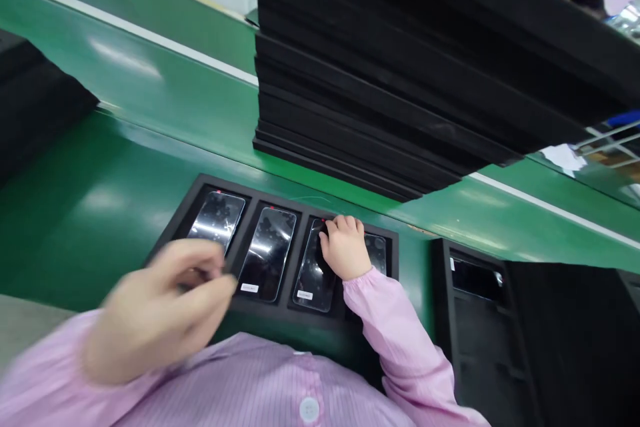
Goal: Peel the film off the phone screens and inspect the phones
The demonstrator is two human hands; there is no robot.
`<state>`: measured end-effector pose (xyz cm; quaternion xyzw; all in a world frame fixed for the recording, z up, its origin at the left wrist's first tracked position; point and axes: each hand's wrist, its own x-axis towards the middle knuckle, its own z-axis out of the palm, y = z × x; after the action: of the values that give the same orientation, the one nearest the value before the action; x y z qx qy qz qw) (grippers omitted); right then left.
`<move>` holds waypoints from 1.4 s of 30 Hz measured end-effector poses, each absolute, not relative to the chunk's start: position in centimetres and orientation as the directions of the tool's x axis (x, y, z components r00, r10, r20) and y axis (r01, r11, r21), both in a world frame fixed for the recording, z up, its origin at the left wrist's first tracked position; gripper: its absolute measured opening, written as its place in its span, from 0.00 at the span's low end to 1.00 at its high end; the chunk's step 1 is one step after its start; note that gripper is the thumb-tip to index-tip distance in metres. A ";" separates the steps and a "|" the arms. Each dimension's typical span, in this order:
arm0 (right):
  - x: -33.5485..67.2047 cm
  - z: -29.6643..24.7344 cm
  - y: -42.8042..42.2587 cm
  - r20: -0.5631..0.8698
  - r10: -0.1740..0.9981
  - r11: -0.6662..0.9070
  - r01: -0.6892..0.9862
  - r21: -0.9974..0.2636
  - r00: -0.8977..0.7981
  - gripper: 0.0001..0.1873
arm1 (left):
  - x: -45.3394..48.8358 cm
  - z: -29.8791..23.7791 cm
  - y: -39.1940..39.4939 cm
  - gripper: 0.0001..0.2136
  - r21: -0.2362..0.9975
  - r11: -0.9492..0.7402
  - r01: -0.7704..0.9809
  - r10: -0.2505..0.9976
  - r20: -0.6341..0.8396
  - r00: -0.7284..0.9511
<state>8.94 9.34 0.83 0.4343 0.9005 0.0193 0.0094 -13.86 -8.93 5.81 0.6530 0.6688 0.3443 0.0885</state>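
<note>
A black foam tray [247, 233] lies in front of me with glossy phone screens in its slots. Each of the two middle screens, one left of centre [267, 250] and one right of centre [314, 273], has a white label near its lower edge. Red tabs show at the top of several. My right hand [345, 247] rests at the tray's far side, fingers curled together beside a red tab; what they grip is hidden. My left hand [165, 300], blurred, hovers over the left screen's [215, 217] near end, fingers bent toward the thumb in a pinch; its contents are unclear.
A tall stack of black foam trays [380, 80] stands beyond the tray on the green table [120, 160]. Another black tray [480, 320] with a screen in one slot lies to the right. A black object [35, 93] sits at far left. A wire rack [613, 147] is at right.
</note>
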 end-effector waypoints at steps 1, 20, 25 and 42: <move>8.9 0.8 9.5 0.009 0.780 0.624 0.780 0.047 -0.625 0.11 | -13.1 4.7 -7.5 0.08 0.547 -0.126 0.827 0.931 0.352 -0.091; 13.1 -1.7 13.6 0.165 0.570 0.733 0.408 -0.545 -0.805 0.05 | -6.8 -3.2 -1.0 0.29 0.460 -0.092 0.883 0.995 0.007 0.100; 16.2 0.4 14.4 -0.049 0.498 0.570 0.369 -0.734 -0.866 0.08 | -6.7 -3.5 -0.7 0.43 0.432 -0.100 0.896 0.991 -0.036 0.129; 15.2 1.7 11.4 0.043 0.621 0.599 0.438 -0.671 -0.783 0.10 | -6.9 -3.0 -0.4 0.56 0.461 -0.170 0.871 0.968 -0.086 0.235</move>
<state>15.17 11.37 1.74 0.2997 0.8835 -0.3330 -0.1370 -6.94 -0.43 -3.01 0.7563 0.6079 0.1142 0.2131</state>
